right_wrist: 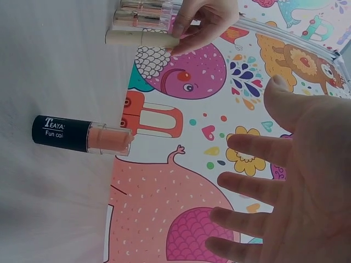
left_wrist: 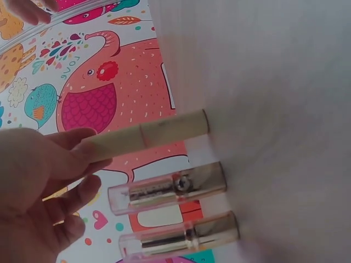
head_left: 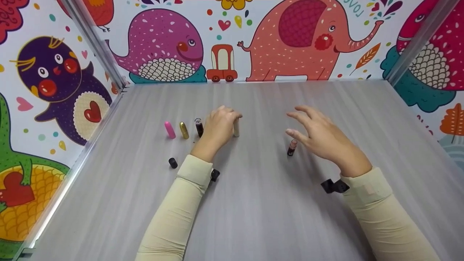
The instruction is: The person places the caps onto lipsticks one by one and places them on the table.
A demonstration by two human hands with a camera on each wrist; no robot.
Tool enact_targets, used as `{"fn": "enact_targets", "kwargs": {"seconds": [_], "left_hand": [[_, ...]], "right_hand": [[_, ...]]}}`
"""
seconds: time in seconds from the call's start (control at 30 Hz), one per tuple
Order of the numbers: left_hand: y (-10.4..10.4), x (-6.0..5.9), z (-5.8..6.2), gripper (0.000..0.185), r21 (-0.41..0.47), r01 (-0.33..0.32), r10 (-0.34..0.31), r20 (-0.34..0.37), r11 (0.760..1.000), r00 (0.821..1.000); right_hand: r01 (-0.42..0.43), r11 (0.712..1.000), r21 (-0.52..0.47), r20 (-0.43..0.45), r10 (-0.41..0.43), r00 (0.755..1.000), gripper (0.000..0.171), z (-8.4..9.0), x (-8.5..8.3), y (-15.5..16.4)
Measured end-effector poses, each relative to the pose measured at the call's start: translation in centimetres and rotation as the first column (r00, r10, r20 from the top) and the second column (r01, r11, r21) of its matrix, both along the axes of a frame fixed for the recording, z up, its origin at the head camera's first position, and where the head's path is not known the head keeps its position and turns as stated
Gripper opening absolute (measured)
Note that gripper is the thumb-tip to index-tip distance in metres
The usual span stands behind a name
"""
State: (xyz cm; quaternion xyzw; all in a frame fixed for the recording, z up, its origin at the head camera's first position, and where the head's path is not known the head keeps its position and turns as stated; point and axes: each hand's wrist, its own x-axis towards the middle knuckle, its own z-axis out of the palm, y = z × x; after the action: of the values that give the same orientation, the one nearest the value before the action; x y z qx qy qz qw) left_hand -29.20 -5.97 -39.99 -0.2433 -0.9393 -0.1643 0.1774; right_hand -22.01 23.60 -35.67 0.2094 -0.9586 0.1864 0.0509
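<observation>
At the right end of the row, my left hand [head_left: 218, 125] pinches the top of a slim cream lipstick tube [left_wrist: 148, 137] that stands upright. Beside it, in the left wrist view, are two lipsticks with clear pinkish covers and gold bases, a nearer one [left_wrist: 167, 188] and another [left_wrist: 180, 237]. My right hand [head_left: 322, 139] hovers with its fingers spread and nothing in them. Just left of its thumb, an upright black lipstick [right_wrist: 82, 135] with white "Teaya" lettering has a clear cover over a coral top.
Further left in the row stand a pink tube [head_left: 169, 129], a gold tube [head_left: 184, 130] and a dark tube with a clear top [head_left: 199, 128]. A small black cap [head_left: 173, 163] lies in front of them. Printed panels border the grey table [head_left: 253, 217] at the back and sides.
</observation>
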Motion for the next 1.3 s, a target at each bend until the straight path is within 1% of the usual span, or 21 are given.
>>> {"fn": "enact_targets", "kwargs": {"seconds": [0.13, 0.3, 0.4, 0.47, 0.57, 0.63, 0.73, 0.83, 0.93, 1.03, 1.17, 1.3], "left_hand": [[0.0, 0.0, 0.0, 0.028, 0.016, 0.013, -0.013, -0.013, 1.0, 1.0], [0.1, 0.2, 0.3, 0.026, 0.022, 0.014, -0.014, 0.001, 1.0, 1.0], [0.0, 0.4, 0.8, 0.025, 0.018, 0.011, -0.011, 0.009, 1.0, 1.0], [-0.2, 0.6, 1.2, 0.025, 0.023, 0.009, -0.009, 0.002, 1.0, 1.0], [-0.5, 1.3, 2.3, 0.02, 0.05, 0.013, -0.012, -0.024, 0.999, 1.0], [-0.7, 2.0, 3.2, 0.016, 0.076, 0.021, -0.019, -0.036, 0.997, 0.999], [-1.2, 3.4, 5.0, 0.016, 0.099, 0.025, -0.022, -0.034, 0.995, 0.999], [-2.1, 5.1, 6.7, 0.019, 0.092, 0.008, -0.006, -0.018, 0.996, 1.0], [-3.7, 6.5, 7.8, 0.02, 0.074, -0.016, 0.016, -0.006, 0.997, 1.0], [-5.8, 7.3, 8.0, 0.019, 0.052, -0.051, 0.051, 0.002, 0.997, 0.999], [-8.5, 7.9, 7.3, 0.019, 0.0, -0.092, 0.092, 0.042, 0.996, 0.995], [-10.8, 8.1, 6.5, 0.02, -0.044, -0.102, 0.106, 0.102, 0.994, 0.989]], "right_hand": [[-0.005, 1.0, 0.008, 0.004, 0.005, 1.0, 0.06, 0.1, 0.0, 0.1], [-0.015, 1.0, 0.013, 0.004, 0.015, 1.0, 0.059, 0.0, 0.1, 0.1], [-0.026, 1.0, 0.013, 0.0, 0.026, 1.0, 0.058, 0.0, 0.0, 0.0], [-0.03, 1.0, 0.009, -0.001, 0.03, 1.0, 0.057, 0.0, 0.0, 0.0], [-0.03, 1.0, 0.007, 0.007, 0.03, 1.0, 0.057, 0.0, 0.0, -0.1], [-0.03, 1.0, 0.007, 0.014, 0.03, 0.999, 0.058, 0.1, 0.0, -0.1], [-0.028, 1.0, 0.011, 0.022, 0.028, 0.999, 0.058, 0.1, 0.1, 0.0], [-0.026, 1.0, 0.017, 0.027, 0.026, 0.999, 0.058, 0.2, 0.1, 0.0], [-0.031, 0.999, 0.018, 0.036, 0.031, 0.999, 0.059, 0.2, 0.1, -0.1], [-0.035, 0.999, 0.013, 0.044, 0.034, 0.998, 0.059, 0.1, 0.1, -0.1], [-0.027, 0.999, 0.017, 0.05, 0.027, 0.998, 0.059, 0.1, 0.1, 0.0], [-0.026, 0.999, 0.023, 0.044, 0.025, 0.999, 0.058, 0.1, 0.1, -0.1]]}}
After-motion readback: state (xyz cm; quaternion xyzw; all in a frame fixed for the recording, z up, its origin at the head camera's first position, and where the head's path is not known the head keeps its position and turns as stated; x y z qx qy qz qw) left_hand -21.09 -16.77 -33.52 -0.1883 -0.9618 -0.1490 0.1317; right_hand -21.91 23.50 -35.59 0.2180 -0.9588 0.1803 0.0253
